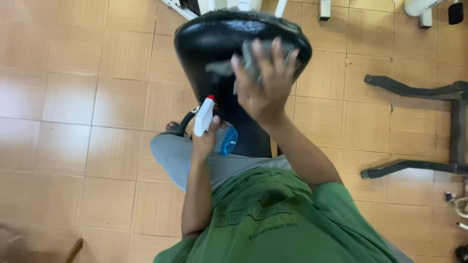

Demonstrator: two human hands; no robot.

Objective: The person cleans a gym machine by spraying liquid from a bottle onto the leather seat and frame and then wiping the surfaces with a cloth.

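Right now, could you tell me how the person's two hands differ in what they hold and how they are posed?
The left hand is curled shut around a spray bottle with a white head and blue body, held low near the lap; the right hand is spread flat, fingers splayed, pressing a grey cloth on the black padded seat, higher up. The left looks steady, the right blurred. Both are bare.

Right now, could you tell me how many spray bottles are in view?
1. The spray bottle, with a white head and clear blue body, is held in the left hand beside the black padded seat. The right hand presses a grey cloth on that seat. Others may lie outside the frame.
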